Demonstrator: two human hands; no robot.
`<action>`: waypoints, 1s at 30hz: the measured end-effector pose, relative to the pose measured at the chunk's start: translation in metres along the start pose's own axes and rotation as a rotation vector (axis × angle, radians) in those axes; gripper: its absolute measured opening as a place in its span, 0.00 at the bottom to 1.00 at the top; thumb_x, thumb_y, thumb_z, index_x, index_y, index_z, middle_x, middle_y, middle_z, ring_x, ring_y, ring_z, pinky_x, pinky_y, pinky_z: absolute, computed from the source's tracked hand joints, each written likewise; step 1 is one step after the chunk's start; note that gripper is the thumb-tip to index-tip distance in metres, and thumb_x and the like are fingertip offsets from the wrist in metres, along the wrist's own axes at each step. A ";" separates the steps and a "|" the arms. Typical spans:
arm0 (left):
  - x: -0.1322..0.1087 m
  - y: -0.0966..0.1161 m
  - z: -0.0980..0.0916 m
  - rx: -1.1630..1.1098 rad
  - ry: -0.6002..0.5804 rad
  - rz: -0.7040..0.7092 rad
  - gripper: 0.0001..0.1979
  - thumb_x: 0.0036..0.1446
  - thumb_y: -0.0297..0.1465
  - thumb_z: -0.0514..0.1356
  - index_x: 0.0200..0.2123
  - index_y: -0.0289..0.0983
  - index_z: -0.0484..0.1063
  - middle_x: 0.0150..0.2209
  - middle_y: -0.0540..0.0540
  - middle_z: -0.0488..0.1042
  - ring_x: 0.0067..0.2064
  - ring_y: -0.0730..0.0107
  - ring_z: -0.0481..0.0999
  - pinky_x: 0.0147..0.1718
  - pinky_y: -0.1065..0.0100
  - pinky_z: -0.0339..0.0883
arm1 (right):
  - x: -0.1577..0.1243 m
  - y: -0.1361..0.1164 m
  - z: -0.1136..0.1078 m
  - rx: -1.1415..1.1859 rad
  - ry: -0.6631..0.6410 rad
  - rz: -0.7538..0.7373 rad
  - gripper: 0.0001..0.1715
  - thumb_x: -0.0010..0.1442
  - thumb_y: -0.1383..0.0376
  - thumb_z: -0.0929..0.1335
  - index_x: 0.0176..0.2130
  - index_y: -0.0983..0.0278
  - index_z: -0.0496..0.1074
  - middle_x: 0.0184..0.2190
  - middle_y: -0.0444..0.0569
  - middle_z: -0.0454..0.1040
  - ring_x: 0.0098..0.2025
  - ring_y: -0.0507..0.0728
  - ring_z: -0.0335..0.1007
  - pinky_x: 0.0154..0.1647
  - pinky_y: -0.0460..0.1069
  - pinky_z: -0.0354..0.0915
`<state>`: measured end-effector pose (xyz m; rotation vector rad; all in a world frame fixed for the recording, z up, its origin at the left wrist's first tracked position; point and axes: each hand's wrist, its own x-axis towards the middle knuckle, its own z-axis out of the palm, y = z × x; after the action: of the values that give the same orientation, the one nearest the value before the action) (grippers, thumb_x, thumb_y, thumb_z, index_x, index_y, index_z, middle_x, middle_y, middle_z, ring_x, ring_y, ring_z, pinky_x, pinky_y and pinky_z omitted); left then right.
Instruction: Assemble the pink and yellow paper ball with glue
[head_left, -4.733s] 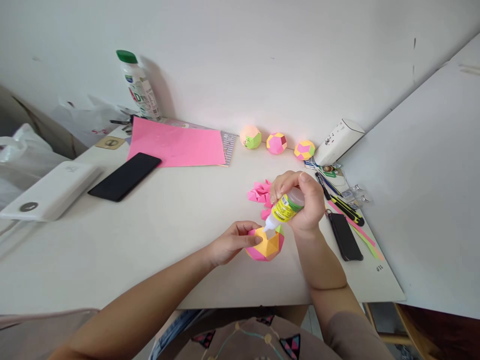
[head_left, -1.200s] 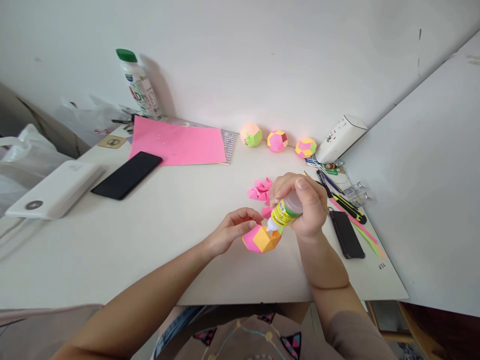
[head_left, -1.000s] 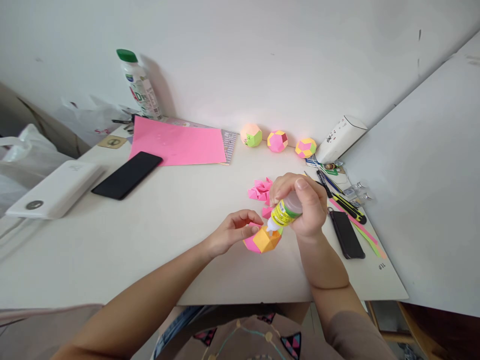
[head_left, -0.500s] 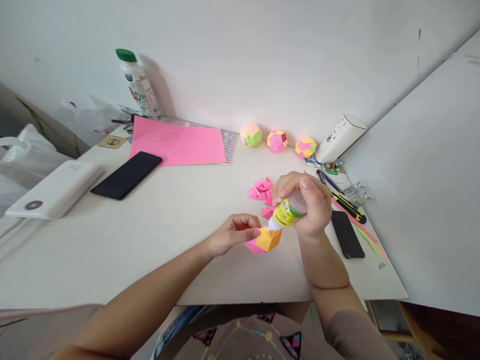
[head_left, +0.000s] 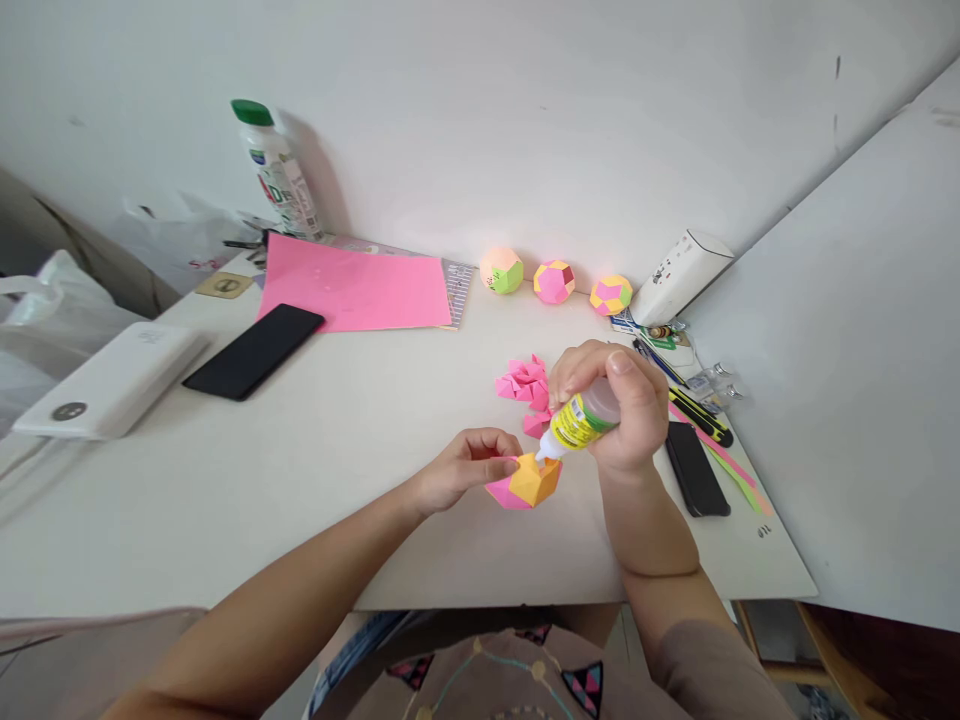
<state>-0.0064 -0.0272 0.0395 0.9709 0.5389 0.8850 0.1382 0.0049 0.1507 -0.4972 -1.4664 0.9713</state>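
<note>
My left hand (head_left: 472, 468) pinches the left edge of a folded paper ball (head_left: 528, 484) in pink and orange, with an opening at its top. My right hand (head_left: 619, 405) is wrapped round a glue bottle (head_left: 579, 420) with a yellow and green label. The bottle is tilted downward, and its white nozzle tip is at the rim of the paper ball's opening; whether glue is coming out is too small to tell. Just behind lie several folded pink paper pieces (head_left: 525, 385), partly hidden by my right hand.
Three finished-looking paper balls (head_left: 554, 282) line the wall. Pink paper sheets (head_left: 352, 285), a black phone (head_left: 255, 350), a power bank (head_left: 112, 380) and a green-capped bottle (head_left: 277, 170) are on the left. On the right are a white box (head_left: 682, 277), a cutter (head_left: 701, 416) and another phone (head_left: 697, 470).
My right hand and the glue bottle have shifted slightly to the right. The paper ball has moved very little, tipping a bit, still in my left hand.
</note>
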 end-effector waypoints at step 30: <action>-0.001 0.000 0.009 -0.177 0.005 0.062 0.11 0.43 0.28 0.68 0.19 0.33 0.69 0.27 0.48 0.74 0.27 0.74 0.70 0.27 0.71 0.61 | -0.006 0.012 0.005 0.174 0.001 0.078 0.24 0.62 0.57 0.61 0.20 0.62 0.73 0.15 0.46 0.66 0.16 0.53 0.60 0.16 0.50 0.55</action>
<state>0.0001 -0.0320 0.0442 0.8282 0.4283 0.9743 0.1317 0.0055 0.1376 -0.4297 -1.3548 1.1488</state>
